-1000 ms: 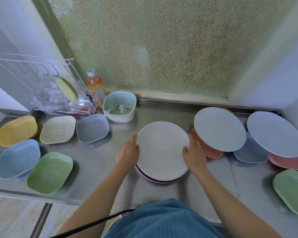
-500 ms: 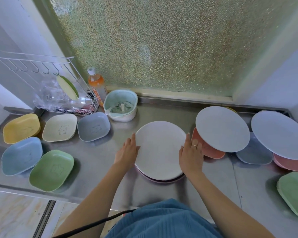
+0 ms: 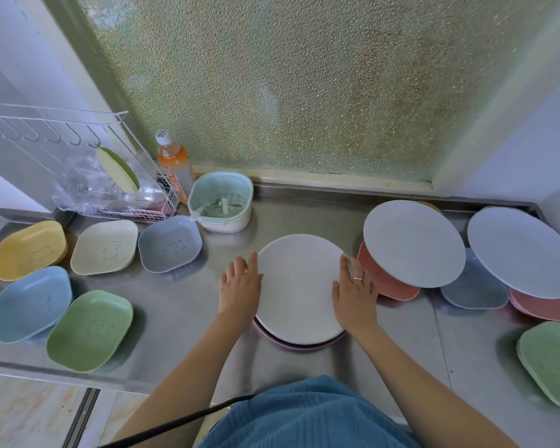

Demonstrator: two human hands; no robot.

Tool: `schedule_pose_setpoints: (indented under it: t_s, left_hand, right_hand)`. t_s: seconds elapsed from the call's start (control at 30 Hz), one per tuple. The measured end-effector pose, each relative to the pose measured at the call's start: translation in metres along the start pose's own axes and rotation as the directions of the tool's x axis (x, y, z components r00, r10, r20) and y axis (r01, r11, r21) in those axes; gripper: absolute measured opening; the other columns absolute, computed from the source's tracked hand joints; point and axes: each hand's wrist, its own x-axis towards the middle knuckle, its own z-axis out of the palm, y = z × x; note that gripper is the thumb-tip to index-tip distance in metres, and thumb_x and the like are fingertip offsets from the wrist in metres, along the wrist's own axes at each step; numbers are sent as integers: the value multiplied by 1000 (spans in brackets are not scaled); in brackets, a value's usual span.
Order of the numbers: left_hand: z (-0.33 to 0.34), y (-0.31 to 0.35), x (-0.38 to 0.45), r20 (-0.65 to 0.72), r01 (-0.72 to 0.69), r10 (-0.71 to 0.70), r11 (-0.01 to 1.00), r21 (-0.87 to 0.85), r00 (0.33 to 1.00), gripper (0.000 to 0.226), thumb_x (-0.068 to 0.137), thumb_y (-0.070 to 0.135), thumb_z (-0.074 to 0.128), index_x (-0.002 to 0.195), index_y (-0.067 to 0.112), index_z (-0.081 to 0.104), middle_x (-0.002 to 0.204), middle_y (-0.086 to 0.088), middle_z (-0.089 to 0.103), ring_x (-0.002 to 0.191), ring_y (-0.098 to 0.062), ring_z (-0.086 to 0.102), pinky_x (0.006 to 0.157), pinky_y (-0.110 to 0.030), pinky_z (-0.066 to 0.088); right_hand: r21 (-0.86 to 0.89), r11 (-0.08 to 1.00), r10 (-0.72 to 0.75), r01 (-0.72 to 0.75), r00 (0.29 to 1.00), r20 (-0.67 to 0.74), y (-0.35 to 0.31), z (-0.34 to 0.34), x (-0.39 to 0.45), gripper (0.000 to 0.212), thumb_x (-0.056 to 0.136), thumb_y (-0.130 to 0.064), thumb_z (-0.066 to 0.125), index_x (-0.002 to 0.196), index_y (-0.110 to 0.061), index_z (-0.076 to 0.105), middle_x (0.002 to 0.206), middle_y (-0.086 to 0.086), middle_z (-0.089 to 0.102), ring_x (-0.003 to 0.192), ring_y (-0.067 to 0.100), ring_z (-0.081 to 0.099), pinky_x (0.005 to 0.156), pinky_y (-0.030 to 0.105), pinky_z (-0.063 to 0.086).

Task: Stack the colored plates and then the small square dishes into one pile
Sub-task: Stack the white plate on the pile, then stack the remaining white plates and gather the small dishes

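Note:
A white round plate (image 3: pixel 298 286) lies face down on a pink plate (image 3: pixel 301 345) in the middle of the steel counter (image 3: pixel 181 305). My left hand (image 3: pixel 240 286) rests flat against its left rim and my right hand (image 3: pixel 353 292), wearing a ring, against its right rim. To the right, a pale blue plate (image 3: pixel 413 242) leans over a coral dish (image 3: pixel 382 282). Another pale blue plate (image 3: pixel 524 250) covers a grey-blue dish (image 3: pixel 472 289) and a pink dish (image 3: pixel 543 307). Small square dishes sit at left: yellow (image 3: pixel 29 248), cream (image 3: pixel 104 247), grey (image 3: pixel 170 244), blue (image 3: pixel 31 303), green (image 3: pixel 89 329).
A green dish (image 3: pixel 550 362) lies at the counter's right edge. At the back left stand a mint strainer bowl (image 3: pixel 222 202), an orange bottle (image 3: pixel 173 164) and a white wire rack (image 3: pixel 84 176) with plastic wrap. The frosted window is behind; the counter's front edge is near my body.
The white plate has settled lower onto the pink plate. Both hands slid a little back along its rims and now lie flatter beside it.

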Motion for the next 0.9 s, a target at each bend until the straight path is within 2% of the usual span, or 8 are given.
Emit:
schedule_pose_setpoints:
  t_s: [0.13,0.23,0.37,0.43,0.57,0.7,0.8,0.9]
  left_hand:
    - [-8,30,7,-141,-84,72,993,-79,987,42,97,23,40,137,11,37,126,-14,48,113,-34,45,95,-42,37]
    - [-11,67,21,-141,-227,215,971,-77,966,36,98,23,35,133,14,41,131,-9,46,118,-31,41,99,-39,32]
    - [-6,118,34,-120,-369,360,928,-54,925,35,99,24,32,132,15,40,132,-6,43,120,-27,37,99,-37,31]
    - [0,141,38,-92,-397,390,915,-74,916,33,98,21,33,129,14,42,130,-6,44,120,-26,37,98,-35,32]
    - [13,184,48,-2,-369,373,919,-140,928,32,97,21,35,127,13,43,131,-7,45,122,-27,38,100,-36,32]
    - [22,207,53,31,-334,343,929,-160,939,36,95,19,38,130,12,41,133,-8,46,124,-28,38,102,-38,31]
    - [26,214,54,55,-314,323,940,-131,945,36,94,19,40,129,11,42,134,-8,47,125,-29,39,102,-39,32]
    - [29,216,53,68,-296,306,948,-119,950,35,94,19,39,128,10,43,135,-8,47,126,-29,38,103,-39,32]
  right_hand:
    - [166,985,76,-50,985,-156,20,-7,3,54,96,-23,44,146,-14,27,149,9,36,135,32,34,110,47,27]
    - [320,927,293,-194,909,-297,49,-20,5,44,94,-18,49,137,-11,40,134,15,51,121,35,49,96,49,44]
    - [511,717,647,-475,726,-234,97,-45,7,37,94,-17,42,130,-11,41,128,18,53,113,40,53,87,49,46]
    - [550,625,726,-553,671,-150,119,-54,8,36,94,-17,39,129,-11,41,127,19,52,111,41,53,86,50,44]
    - [625,562,705,-542,709,-19,150,-58,12,40,95,-18,40,134,-10,36,132,19,50,118,38,50,92,46,41]
    - [680,464,704,-568,702,106,160,-57,22,49,95,-24,47,139,-7,30,134,20,50,120,37,49,95,42,39]
    - [719,416,701,-556,700,136,164,-54,32,50,90,-22,55,132,-2,38,130,18,53,118,35,52,94,41,42]
    - [734,376,695,-565,697,180,167,-52,42,39,84,-18,58,117,1,50,114,17,63,104,35,60,81,37,46]
